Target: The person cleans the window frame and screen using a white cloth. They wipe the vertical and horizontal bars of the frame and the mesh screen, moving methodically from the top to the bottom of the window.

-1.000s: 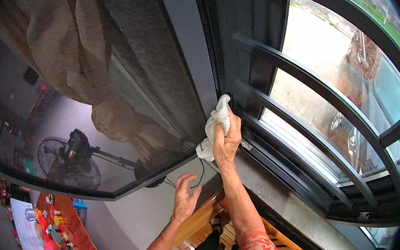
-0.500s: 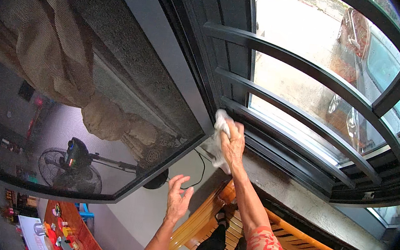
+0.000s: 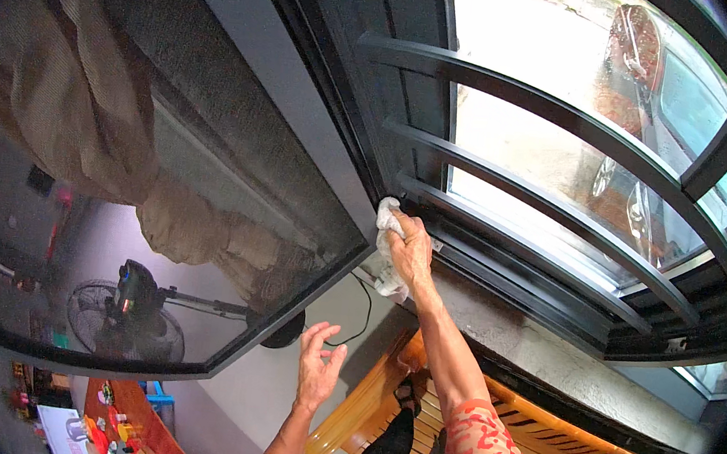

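Observation:
My right hand [image 3: 411, 252] is closed round a white cloth [image 3: 388, 221]. It presses the cloth into the lower corner of the dark window frame [image 3: 500, 272], by the hinge side. Part of the cloth hangs below my fingers over the sill. My left hand [image 3: 318, 369] is raised in the air with nothing in it, its fingers apart and slightly bent. Left of my hands stands the swung-out window sash [image 3: 281, 165] with a mesh or dark glass panel. Curved dark bars [image 3: 536, 103] cross the opening on the right.
A wooden slatted bench [image 3: 363, 395] lies below, with my feet on it. Through the sash show a tied brown curtain [image 3: 195, 231] and a standing fan [image 3: 130, 300]. A red-brown table [image 3: 147, 435] holds small colourful items. Outside stands a wet vehicle [image 3: 688, 93].
My right hand with the cloth has shifted slightly left, further into the frame corner. The left hand stays raised, nearly where it was. The view has tilted a little.

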`<state>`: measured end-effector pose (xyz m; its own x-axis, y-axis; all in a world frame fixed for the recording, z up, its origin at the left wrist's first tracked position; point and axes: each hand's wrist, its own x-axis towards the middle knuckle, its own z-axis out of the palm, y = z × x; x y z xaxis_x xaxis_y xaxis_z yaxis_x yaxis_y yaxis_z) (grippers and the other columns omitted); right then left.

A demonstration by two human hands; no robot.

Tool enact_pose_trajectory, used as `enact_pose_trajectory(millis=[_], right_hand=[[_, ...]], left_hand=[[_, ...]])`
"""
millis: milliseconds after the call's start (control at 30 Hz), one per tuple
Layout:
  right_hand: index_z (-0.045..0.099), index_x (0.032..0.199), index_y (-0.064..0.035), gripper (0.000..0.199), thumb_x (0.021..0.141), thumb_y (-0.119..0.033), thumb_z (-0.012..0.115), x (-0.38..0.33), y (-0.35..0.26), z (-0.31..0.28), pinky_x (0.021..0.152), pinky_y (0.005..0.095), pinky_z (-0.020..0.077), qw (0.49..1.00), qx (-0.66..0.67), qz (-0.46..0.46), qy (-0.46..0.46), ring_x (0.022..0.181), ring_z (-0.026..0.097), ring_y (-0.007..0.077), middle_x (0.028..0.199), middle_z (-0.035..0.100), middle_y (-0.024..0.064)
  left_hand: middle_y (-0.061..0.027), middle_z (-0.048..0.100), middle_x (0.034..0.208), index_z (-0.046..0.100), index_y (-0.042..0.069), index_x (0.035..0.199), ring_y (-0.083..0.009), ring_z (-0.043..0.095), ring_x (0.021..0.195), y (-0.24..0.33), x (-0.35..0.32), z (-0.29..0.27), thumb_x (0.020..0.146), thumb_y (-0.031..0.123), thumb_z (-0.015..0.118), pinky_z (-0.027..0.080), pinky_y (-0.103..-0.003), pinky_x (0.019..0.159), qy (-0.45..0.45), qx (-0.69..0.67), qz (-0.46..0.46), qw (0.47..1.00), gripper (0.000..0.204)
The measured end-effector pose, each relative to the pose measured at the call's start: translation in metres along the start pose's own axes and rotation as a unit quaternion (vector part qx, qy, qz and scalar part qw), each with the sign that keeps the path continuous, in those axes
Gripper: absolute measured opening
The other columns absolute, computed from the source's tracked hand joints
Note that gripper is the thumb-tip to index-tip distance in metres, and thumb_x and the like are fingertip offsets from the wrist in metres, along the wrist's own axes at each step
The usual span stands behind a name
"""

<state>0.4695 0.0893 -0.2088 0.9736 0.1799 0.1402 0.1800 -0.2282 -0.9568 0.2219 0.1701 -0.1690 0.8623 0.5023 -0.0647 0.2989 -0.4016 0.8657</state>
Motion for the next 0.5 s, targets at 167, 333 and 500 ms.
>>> enact_pose_trajectory(millis=[167,333,500], right_hand=[[0.064,0.116,-0.0087,0.036,0.08,-0.006,0.059,0.006,-0.041,0.001,0.083,0.0359,0.048,0.986,0.131,-0.091,0.053,0.094,0.061,0.0311,0.102,0.059,0.0135],[0.065,0.114,-0.0135,0.04,0.076,-0.002,0.06,0.004,-0.094,-0.021,0.08,0.036,0.0486,0.97,0.131,-0.179,0.101,0.094,0.061,0.0312,0.103,0.058,0.013],[0.061,0.118,-0.0211,0.051,0.07,-0.004,0.068,0.027,-0.099,-0.015,0.065,0.0423,0.0517,0.945,-0.158,-0.199,0.208,0.08,0.055,0.0318,0.101,0.056,0.0096]], left_hand=[[-0.0123,0.044,0.132,0.057,0.009,0.121,-0.0249,0.048,0.116,0.011,0.004,0.0,0.087,0.012,0.064,0.049,-0.034,0.084,-0.003,-0.002,0.005,1.0,0.035],[-0.0124,0.043,0.131,0.057,0.009,0.121,-0.0253,0.048,0.116,0.003,0.0,0.004,0.087,0.012,0.063,0.049,-0.034,0.084,-0.016,0.018,0.01,1.0,0.035],[-0.0125,0.043,0.131,0.057,0.009,0.121,-0.0254,0.048,0.116,0.01,0.001,0.001,0.087,0.011,0.063,0.049,-0.034,0.084,-0.014,0.018,0.01,1.0,0.035]])
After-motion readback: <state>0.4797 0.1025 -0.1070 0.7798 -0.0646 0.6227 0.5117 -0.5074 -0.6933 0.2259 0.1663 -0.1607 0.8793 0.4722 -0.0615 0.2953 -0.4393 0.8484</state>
